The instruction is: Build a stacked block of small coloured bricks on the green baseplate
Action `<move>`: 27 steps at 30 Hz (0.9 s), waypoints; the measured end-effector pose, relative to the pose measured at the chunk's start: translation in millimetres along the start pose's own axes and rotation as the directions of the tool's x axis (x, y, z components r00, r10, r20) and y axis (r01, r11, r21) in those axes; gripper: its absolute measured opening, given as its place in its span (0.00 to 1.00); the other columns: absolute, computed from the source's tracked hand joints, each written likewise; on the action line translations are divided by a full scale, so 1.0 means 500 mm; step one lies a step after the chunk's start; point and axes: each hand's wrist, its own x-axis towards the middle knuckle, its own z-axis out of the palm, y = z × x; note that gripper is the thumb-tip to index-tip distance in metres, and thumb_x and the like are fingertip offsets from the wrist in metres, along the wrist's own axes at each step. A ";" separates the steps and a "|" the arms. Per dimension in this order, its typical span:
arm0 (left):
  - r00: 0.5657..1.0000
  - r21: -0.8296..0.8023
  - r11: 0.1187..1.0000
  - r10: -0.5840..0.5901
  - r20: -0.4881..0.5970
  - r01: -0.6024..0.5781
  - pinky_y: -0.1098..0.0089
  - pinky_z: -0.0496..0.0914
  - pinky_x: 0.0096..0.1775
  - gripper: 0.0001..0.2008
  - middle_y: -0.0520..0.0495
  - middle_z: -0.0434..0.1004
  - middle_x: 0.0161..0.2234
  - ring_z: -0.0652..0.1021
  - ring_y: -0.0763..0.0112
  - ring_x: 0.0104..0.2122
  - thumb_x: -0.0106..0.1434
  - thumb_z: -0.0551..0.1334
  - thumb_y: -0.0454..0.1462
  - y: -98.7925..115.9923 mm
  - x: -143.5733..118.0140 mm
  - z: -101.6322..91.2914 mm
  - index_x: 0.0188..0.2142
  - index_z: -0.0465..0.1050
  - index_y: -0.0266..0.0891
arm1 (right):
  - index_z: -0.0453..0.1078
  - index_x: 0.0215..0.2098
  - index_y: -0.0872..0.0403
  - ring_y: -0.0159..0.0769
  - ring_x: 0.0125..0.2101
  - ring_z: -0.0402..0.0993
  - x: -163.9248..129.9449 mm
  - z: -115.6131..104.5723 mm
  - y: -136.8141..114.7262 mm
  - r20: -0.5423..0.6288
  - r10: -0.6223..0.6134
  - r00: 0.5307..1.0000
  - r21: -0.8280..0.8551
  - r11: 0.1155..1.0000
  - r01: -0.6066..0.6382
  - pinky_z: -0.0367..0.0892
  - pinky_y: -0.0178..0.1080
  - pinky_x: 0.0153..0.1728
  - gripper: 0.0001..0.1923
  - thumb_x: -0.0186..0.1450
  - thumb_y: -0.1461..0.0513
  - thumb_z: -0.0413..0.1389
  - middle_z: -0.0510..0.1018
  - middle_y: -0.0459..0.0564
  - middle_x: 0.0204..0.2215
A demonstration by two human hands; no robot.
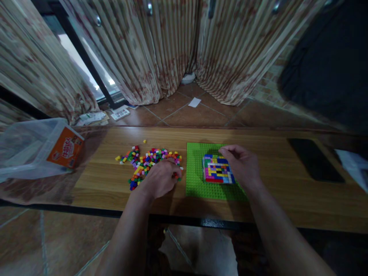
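Loose bricks (pixel 149 161), under and beyond my left hand (pixel 161 178): mixed red, yellow, blue, green, pink, white.
Baseplate (pixel 198 180), between my hands: bright green, studded.
Brick block (pixel 217 168), under my right hand (pixel 241 163): stripes and patches of blue, yellow, pink, white, red.
Table (pixel 273 180), beneath both my hands: light wood grain.
Tub (pixel 28 149), far to the left of my left hand: clear plastic, orange label (pixel 65 147).
Flat slab (pixel 314 159), right of my right hand: black.
Curtains (pixel 161 50), beyond my hands: beige stripes, faded red flowers.
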 end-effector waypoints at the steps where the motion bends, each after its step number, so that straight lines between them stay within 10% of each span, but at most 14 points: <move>1: 1.000 -0.010 1.000 0.012 -0.011 -0.012 0.70 0.69 0.39 0.13 0.47 0.77 0.33 0.77 0.68 0.34 0.52 0.57 0.25 0.000 0.000 -0.001 0.27 0.78 0.41 | 0.76 0.28 0.52 0.37 0.29 0.75 0.000 0.000 -0.001 -0.008 -0.006 1.000 -0.009 1.000 0.006 0.68 0.40 0.35 0.07 0.58 0.56 0.61 0.80 0.46 0.27; 8: 0.980 -0.281 0.960 -0.043 -0.196 -0.014 0.71 0.69 0.37 0.06 0.49 0.79 0.32 0.78 0.69 0.33 0.62 0.58 0.32 0.014 0.011 0.001 0.34 0.75 0.39 | 0.77 0.31 0.50 0.38 0.35 0.77 -0.024 0.005 -0.029 0.057 -0.166 0.984 0.023 0.986 0.165 0.69 0.42 0.41 0.07 0.62 0.56 0.59 0.82 0.46 0.31; 16: 0.941 -0.604 0.788 -0.106 -0.320 -0.117 0.69 0.73 0.44 0.07 0.46 0.81 0.38 0.80 0.70 0.38 0.62 0.60 0.31 0.067 0.042 0.035 0.39 0.74 0.37 | 0.77 0.41 0.46 0.40 0.42 0.75 -0.055 0.024 -0.056 0.341 -0.393 0.854 -0.048 0.900 0.433 0.68 0.45 0.46 0.08 0.65 0.57 0.59 0.80 0.48 0.38; 27: 0.897 -0.687 0.713 -0.202 -0.393 -0.140 0.69 0.74 0.42 0.05 0.47 0.80 0.34 0.80 0.70 0.36 0.60 0.61 0.31 0.108 0.060 0.055 0.36 0.73 0.37 | 0.79 0.36 0.45 0.38 0.38 0.75 -0.059 0.031 -0.052 0.221 -0.456 0.862 -0.024 0.881 0.472 0.69 0.43 0.41 0.06 0.66 0.60 0.58 0.81 0.46 0.33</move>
